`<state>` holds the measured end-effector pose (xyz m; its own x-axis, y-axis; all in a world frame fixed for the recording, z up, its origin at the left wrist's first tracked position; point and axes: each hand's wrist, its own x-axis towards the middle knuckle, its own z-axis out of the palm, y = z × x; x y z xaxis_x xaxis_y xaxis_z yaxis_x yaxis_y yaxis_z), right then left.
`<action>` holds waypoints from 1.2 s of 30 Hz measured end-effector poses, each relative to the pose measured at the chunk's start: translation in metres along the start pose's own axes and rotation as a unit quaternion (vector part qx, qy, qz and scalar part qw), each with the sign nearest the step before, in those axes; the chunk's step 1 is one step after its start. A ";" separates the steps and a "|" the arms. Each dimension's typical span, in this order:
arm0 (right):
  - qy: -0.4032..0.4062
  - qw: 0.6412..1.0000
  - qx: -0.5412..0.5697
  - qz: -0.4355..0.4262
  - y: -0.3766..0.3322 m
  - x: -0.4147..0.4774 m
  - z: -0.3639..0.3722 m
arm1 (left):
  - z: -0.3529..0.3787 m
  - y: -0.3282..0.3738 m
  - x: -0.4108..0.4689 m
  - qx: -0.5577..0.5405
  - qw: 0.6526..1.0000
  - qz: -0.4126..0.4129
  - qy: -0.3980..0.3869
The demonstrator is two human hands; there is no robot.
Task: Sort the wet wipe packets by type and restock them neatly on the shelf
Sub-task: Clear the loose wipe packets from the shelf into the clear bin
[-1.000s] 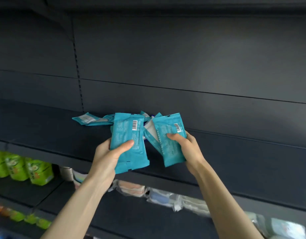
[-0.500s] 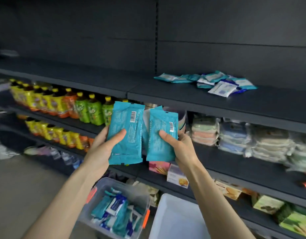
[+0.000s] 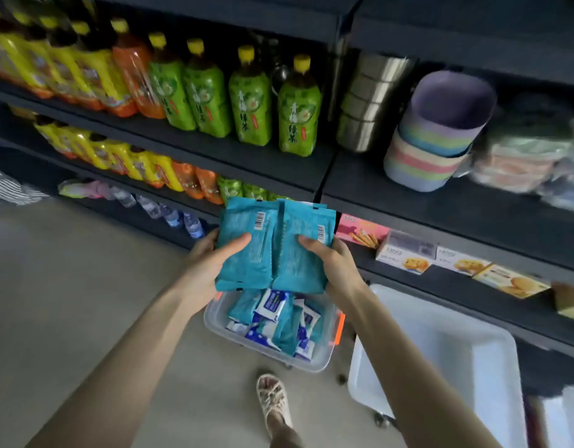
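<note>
teal wipe packets (image 3: 247, 250) pinched in left hand (image 3: 208, 266), second teal bunch (image 3: 298, 260) gripped by right hand (image 3: 339, 270), edges touching, above clear bin (image 3: 308, 367) of mixed packets (image 3: 272, 305), before shelf (image 3: 441, 215).

wearer log | left hand (image 3: 208, 265) and right hand (image 3: 339, 270): bare, forearms uncovered up to frame edge | foot: cream woven strap sandal (image 3: 272, 399), open-toed, just nearer than clear plastic bin (image 3: 311, 367) | above sandal: grey-brown trouser leg (image 3: 285, 438)

Dark shelving (image 3: 441, 218) stocked with drink bottles (image 3: 250, 101) stands on a pale floor (image 3: 69, 286), dimly lit.
</note>
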<state>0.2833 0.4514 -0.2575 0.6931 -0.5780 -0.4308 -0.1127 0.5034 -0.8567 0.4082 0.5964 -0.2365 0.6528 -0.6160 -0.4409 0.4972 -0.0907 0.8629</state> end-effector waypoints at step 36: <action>0.274 0.849 -0.441 0.096 0.424 0.232 -0.006 | -0.189 -0.359 0.293 0.535 0.838 -0.004 -0.108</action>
<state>0.3924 0.5268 -0.7226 0.1930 -0.8733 -0.4473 -0.8431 0.0855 -0.5309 0.5289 0.5965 -0.7225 0.4763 -0.7287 -0.4921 -0.3709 -0.6739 0.6389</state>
